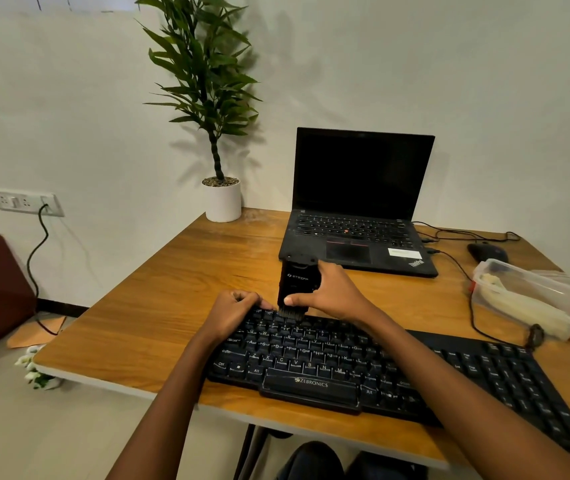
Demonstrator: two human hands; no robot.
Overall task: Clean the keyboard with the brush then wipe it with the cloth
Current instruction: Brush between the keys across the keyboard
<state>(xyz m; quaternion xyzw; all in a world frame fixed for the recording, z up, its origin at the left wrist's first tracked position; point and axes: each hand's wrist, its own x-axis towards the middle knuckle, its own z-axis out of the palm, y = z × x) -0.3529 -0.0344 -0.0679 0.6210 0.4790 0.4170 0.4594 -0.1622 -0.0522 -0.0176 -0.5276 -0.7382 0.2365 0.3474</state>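
- The black keyboard point(345, 368) lies slantwise across the near part of the wooden table point(158, 306), its space bar close to the near edge.
- A black brush point(297, 280) stands upright over the keyboard's far row of keys, left of the middle, with its bristles point(290, 314) touching the keys.
- The right hand point(333, 296) grips the brush body from the right side, thumb across the front just above the bristles and the fingers wrapped behind.
- The left hand point(236, 308) rests on the keyboard's far left corner, just beside the brush, knuckles up and fingers curled in. I cannot tell whether they clasp the keyboard's edge.
- Behind the brush an open laptop point(356, 202) with a dark screen sits on the table.
- A potted plant point(222, 200) stands at the far left corner.
- A mouse point(488, 252) and a clear plastic container point(526, 296) with pale contents lie to the right.
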